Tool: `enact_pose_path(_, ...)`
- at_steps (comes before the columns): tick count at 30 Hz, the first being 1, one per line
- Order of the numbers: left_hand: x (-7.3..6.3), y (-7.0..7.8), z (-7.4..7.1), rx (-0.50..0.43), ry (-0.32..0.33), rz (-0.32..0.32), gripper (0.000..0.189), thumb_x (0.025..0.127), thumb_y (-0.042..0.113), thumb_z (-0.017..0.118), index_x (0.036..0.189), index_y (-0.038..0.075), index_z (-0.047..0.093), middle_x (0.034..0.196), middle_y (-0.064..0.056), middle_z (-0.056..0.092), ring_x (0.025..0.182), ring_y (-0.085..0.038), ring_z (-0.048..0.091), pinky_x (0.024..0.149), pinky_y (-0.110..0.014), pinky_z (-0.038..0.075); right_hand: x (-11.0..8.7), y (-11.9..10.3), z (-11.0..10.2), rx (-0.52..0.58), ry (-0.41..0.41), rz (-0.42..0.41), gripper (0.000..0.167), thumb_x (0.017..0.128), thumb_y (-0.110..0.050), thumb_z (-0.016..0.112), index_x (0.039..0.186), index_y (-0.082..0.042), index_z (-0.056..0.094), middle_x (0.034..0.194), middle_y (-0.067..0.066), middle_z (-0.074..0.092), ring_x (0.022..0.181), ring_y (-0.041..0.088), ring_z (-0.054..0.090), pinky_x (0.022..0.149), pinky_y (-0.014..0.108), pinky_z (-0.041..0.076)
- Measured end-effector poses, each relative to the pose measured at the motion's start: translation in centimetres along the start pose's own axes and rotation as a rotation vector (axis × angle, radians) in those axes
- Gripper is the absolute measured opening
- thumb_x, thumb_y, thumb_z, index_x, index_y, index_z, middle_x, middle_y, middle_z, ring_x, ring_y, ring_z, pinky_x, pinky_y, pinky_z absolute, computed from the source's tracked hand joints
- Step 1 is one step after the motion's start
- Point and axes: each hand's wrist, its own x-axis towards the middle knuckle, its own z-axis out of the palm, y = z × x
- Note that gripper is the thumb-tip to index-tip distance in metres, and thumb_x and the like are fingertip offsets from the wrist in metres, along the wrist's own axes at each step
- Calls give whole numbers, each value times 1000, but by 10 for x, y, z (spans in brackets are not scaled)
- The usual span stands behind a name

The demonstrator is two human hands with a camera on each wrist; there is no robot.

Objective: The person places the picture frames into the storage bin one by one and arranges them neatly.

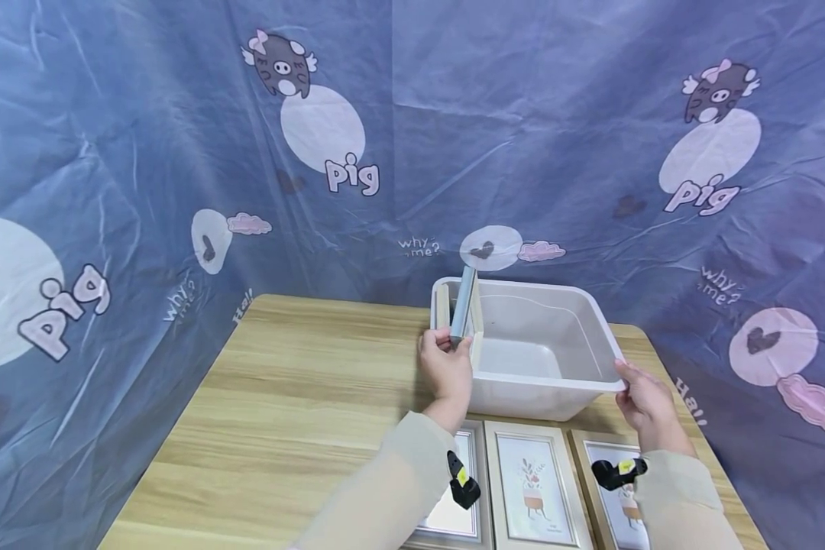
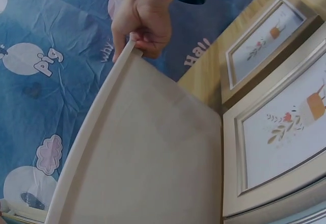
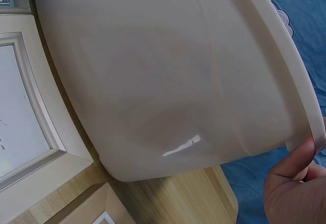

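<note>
A pale grey plastic bin (image 1: 516,393) stands near the back of the wooden table. My left hand (image 1: 447,370) pinches the near end of a bluish-grey picture frame (image 1: 463,302), which stands on edge and tilted at the bin's left side. Beside it inside the bin are two light-coloured frame edges, one on the left (image 1: 443,307) and one on the right (image 1: 477,317). My right hand (image 1: 649,405) grips the bin's near right corner, thumb on the rim; the same right hand (image 2: 145,20) shows in the left wrist view.
Several picture frames lie in a row in front of the bin: a silver one (image 1: 464,500) partly under my left sleeve, a cream one (image 1: 532,489) with a potted plant print, and a brown one (image 1: 587,473). A blue patterned cloth (image 1: 399,114) hangs behind the wooden table (image 1: 275,428).
</note>
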Motion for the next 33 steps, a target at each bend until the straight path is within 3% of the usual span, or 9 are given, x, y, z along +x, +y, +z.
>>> enact_pose_path(5,-8,-2,2,-1,19,27,31,65,-8,80,84,1,58,86,-3,52,72,-17,58,64,-23,56,-1,0,-1,-3,-6,5,29,94,-12,59,67,-19,68,69,-6,57,56,4,49,44,14,41)
enact_pose_path(12,-14,-5,2,37,31,8,33,65,-6,82,83,3,57,84,0,49,72,-14,56,64,-21,55,0,0,-3,0,-24,-6,30,95,-12,56,68,-19,68,69,-6,57,56,4,49,44,13,41)
enact_pose_path(22,-15,-9,-1,147,19,91,34,62,-1,85,83,5,59,82,2,50,71,-15,57,66,-24,54,17,9,-13,-2,-48,-81,18,88,-15,69,70,-17,68,70,-5,57,58,5,50,44,15,41)
enact_pose_path(26,-15,-11,-2,192,22,130,35,60,0,86,83,6,60,81,1,52,71,-16,58,68,-26,53,14,6,-10,35,-42,-52,20,89,-12,67,69,-16,70,70,-3,58,58,7,50,43,16,41)
enact_pose_path(33,-14,-15,-4,248,68,159,37,59,6,88,83,9,60,81,2,54,68,-16,56,68,-29,48,0,-1,2,54,47,26,32,93,-9,58,64,-16,69,66,-4,58,55,6,50,43,16,37)
